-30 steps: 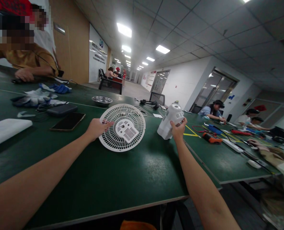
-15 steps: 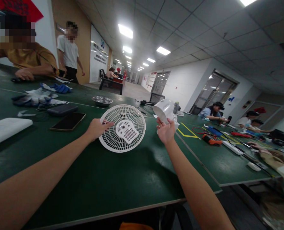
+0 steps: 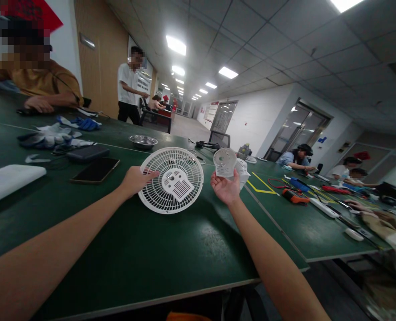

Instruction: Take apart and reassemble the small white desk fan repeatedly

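Fan grille point(image 3: 176, 183), white & round, is btwn the person's 2 hands, just R of the L hand's point(image 3: 132, 181) fingers, tilted over the dk green counter point(image 3: 184, 249); can't tell if its lower rim touches. L fingers are pinching the grille's L edge, thumb laid across the face, others partly hidden; same grip & spot as half a sec ago. R hand point(image 3: 225, 189), well apart from the grille, is palm up, its fingers curled round the bottom of a white vented cover point(image 3: 225, 159). Main change: half a sec ago the cover was tipped w/ its smooth wall showing; now its round, holed end faces the person. A sec ago those fingers were on a taller white body; now a white part point(image 3: 242, 171) shows just behind them, partly blocked. Beyond the L fingers: steel bowl point(image 3: 143, 141). To their L: phone point(image 3: 95, 170), dk case point(image 3: 88, 153), gloves point(image 3: 51, 136). R of the R fingers: yellow tape point(image 3: 263, 191), orange meter point(image 3: 294, 196). Co-worker point(image 3: 127, 84) in white, far beyond the L fingers, has moved R since prev. view.
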